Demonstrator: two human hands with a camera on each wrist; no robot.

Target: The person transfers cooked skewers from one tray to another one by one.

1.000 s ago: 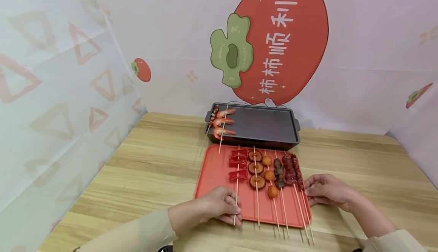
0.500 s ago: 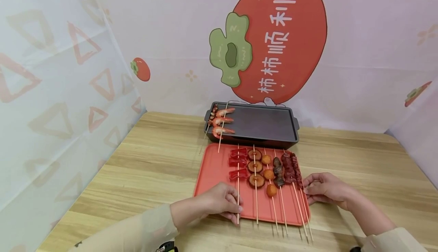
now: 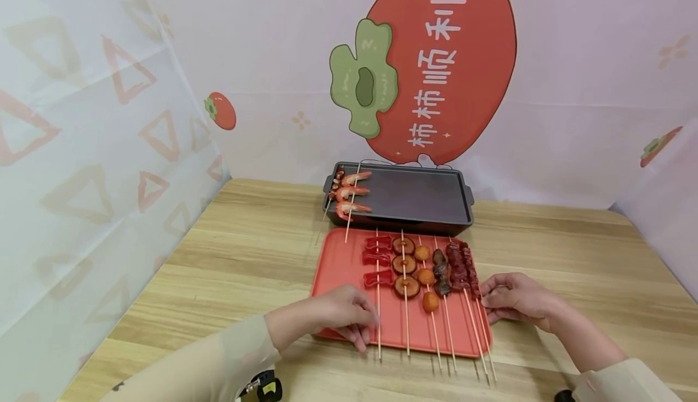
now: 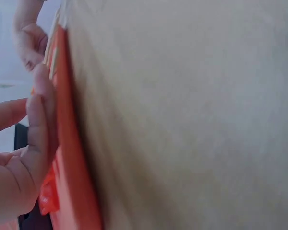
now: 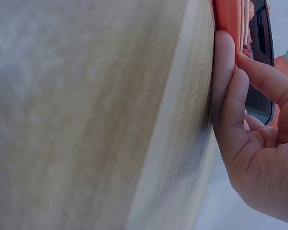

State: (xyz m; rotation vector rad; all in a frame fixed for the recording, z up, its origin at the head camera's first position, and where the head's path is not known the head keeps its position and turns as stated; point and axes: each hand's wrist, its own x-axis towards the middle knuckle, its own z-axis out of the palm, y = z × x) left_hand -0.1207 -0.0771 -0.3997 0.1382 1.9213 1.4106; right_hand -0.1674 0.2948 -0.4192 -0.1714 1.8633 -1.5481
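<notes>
A red rectangular tray (image 3: 340, 268) lies on the table, holding a row of food skewers. My left hand (image 3: 349, 317) is over its front edge, next to the stick of the red-piece skewer (image 3: 378, 279). In the left wrist view its fingers (image 4: 44, 110) extend along the tray's side, the thumb apart from them. My right hand (image 3: 518, 299) pinches the tray's right edge between thumb and fingers, beside the dark red meat skewer (image 3: 471, 271). Mushroom skewer (image 3: 405, 265), orange ball skewer (image 3: 426, 277) and brown meat skewer (image 3: 442, 271) lie between.
Behind the tray stands a black grill pan (image 3: 414, 196). A shrimp skewer (image 3: 351, 193) and a smaller skewer (image 3: 335, 184) lie at its left end, their sticks jutting over the front rim. A printed cloth (image 3: 272, 56) hangs behind the wooden table (image 3: 245, 238).
My left hand has let go of the red-piece skewer's stick and drawn slightly left. The right hand stays at the tray's right edge. The head view has shifted slightly.
</notes>
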